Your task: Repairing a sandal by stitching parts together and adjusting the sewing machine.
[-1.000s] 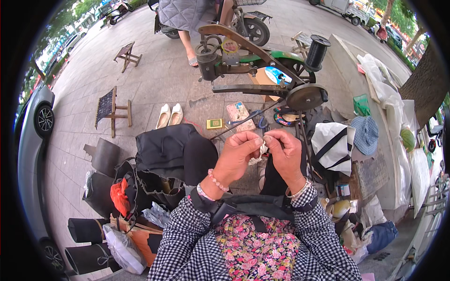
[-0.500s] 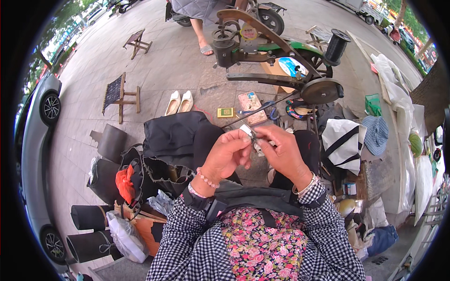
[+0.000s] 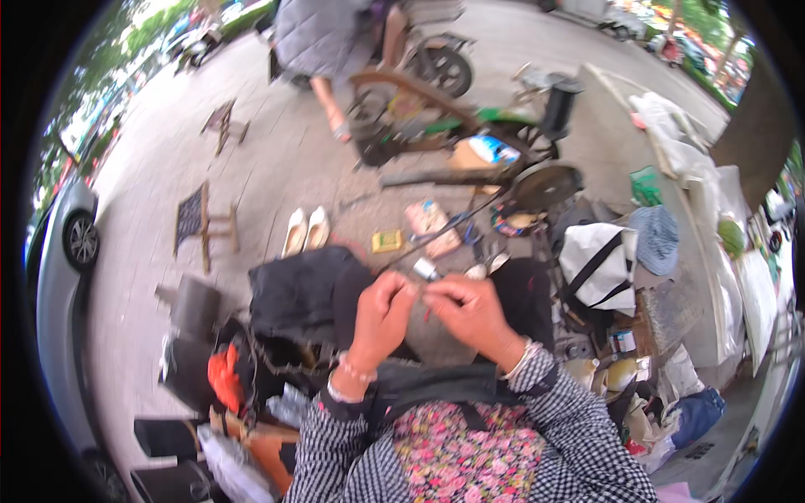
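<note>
My left hand (image 3: 383, 317) is closed in a pinch over my lap, its thumb and forefinger pressed together. Facing it, my right hand (image 3: 471, 316) is also pinched, the fingertips of both nearly meeting. Whatever they hold is too small and blurred to name. Just beyond the fingertips shows a small white piece with a dark end (image 3: 426, 269); whether it is held or lies behind, I cannot tell. A tiny red bit (image 3: 428, 315) shows between the hands. Farther off on the ground are a yellow box (image 3: 386, 241) and a pink patterned case (image 3: 431, 228).
Ahead stands a hand-cranked sewing machine (image 3: 457, 126) with a person near it. White shoes (image 3: 316, 228) and a folding stool (image 3: 201, 222) stand ahead left. A black cloth (image 3: 298, 289) lies left of my knee; a white bag (image 3: 599, 267) and blue hat (image 3: 654, 239) sit right.
The view has shifted and blurred, with the scene lower in it. My hands have come lower and their fingertips have drawn slightly apart; the left fingers are now more curled.
</note>
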`<action>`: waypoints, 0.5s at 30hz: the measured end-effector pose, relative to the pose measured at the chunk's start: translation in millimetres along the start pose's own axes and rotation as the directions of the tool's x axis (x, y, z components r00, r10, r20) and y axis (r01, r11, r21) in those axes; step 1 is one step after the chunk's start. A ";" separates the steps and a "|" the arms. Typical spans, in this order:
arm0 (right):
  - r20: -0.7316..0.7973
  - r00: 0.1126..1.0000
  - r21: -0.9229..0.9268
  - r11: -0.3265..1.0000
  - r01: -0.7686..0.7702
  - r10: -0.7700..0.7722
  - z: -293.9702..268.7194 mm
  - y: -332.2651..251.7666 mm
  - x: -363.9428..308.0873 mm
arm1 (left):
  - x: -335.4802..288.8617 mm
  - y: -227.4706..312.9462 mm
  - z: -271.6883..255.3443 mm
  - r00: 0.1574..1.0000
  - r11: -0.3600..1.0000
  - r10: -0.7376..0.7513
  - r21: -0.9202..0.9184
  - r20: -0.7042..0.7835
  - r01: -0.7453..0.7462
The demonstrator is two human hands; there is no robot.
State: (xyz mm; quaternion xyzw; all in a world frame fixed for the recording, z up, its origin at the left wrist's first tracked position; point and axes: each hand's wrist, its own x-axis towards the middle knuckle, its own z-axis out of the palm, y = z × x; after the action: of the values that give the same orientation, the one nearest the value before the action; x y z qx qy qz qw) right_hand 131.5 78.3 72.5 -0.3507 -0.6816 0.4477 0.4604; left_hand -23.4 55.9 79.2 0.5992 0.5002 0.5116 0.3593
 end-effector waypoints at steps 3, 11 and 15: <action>-0.022 0.999 0.106 0.993 0.042 -0.040 0.4 8.5 -3.8 | 5.8 2.2 13.9 0.971 0.971 0.218 0.119 -0.095 -0.207; -0.058 0.997 0.159 0.985 0.061 -0.052 -6.5 4.6 -5.6 | 19.3 3.1 25.2 0.972 0.985 0.171 0.053 -0.160 -0.164; -0.186 0.957 0.428 0.895 -0.126 0.223 -25.7 -3.6 5.1 | 37.3 16.0 41.8 0.972 0.915 -0.177 -0.391 -0.156 0.103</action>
State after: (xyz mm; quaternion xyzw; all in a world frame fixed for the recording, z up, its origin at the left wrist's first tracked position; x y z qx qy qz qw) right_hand 153.9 88.9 81.9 -0.3553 -0.4796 0.5772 0.5573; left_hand 20.1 91.5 94.6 0.4295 0.4650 0.6260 0.4555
